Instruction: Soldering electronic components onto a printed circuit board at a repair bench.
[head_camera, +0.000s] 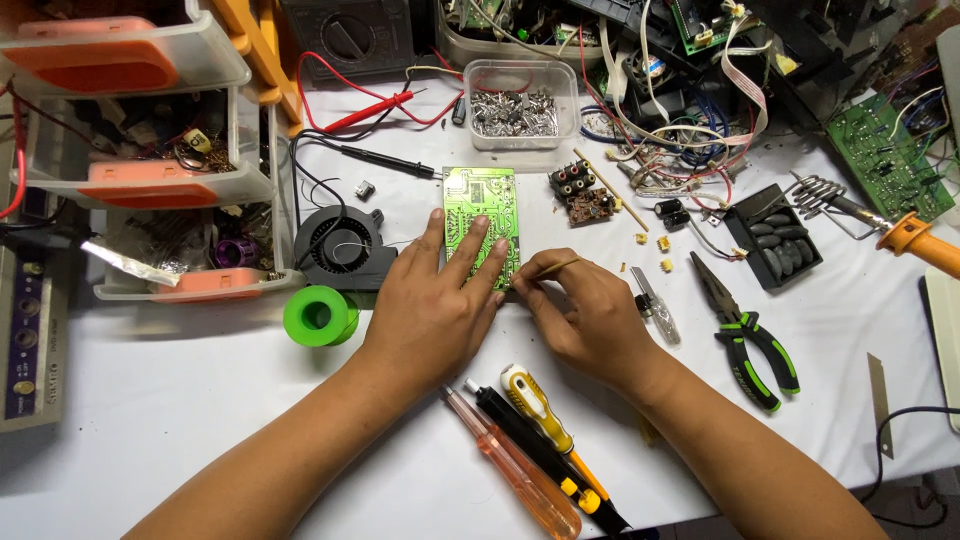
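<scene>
Pressing one bright green circuit board (481, 222) flat on the white table (180, 400), your left hand (435, 300) lies open while your right hand (585, 315) pinches one thin stick (556, 266) beside three screwdrivers (535, 450).

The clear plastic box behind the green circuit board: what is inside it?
The clear plastic box holds a heap of small shiny metal parts. Their exact kind is too small to tell, and the lower layers are covered by the pieces on top.
</scene>
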